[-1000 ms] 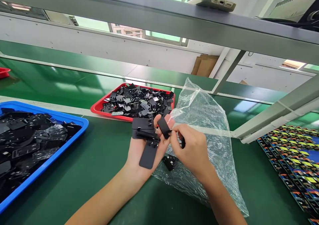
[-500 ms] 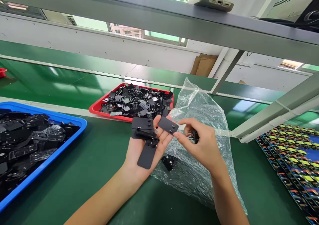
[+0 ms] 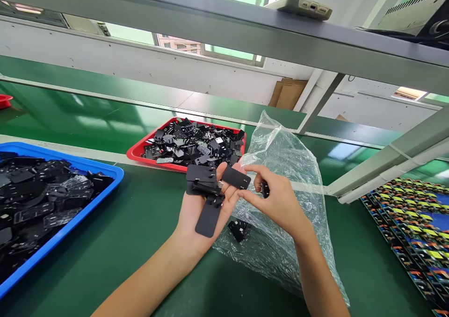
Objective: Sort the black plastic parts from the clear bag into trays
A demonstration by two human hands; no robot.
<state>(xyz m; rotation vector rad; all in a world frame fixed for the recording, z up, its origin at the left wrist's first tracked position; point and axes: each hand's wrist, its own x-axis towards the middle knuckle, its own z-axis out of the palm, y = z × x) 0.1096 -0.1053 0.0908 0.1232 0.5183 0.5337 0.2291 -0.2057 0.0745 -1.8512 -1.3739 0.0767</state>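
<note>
My left hand (image 3: 187, 214) lies palm up, holding several flat black plastic plates (image 3: 208, 219) with rounded corners and small raised tabs. One more black plate (image 3: 235, 177) rests across its fingertips, two small slots or pins showing near its right end. At that end, the thumb and forefinger of my right hand (image 3: 280, 202) touch or nearly touch the plate's edge. A small black part (image 3: 265, 189) is tucked in the curled fingers of my right hand; its full shape is hidden. Under both hands is a clear plastic bag (image 3: 280, 256) with some black parts (image 3: 239, 229) by its left side.
Behind my hands stands a red tray (image 3: 135, 153) heaped with black parts. A blue tray (image 3: 117, 174) of black plastic pieces is at the left. Circuit boards (image 3: 417, 233) are stacked at the right. A grey shelf (image 3: 210, 20) crosses overhead, a phone (image 3: 303, 6) on it.
My right hand has shifted slightly left along the plate on my left fingertips. That plate has turned a little and lies flatter. The left hand has barely moved.
</note>
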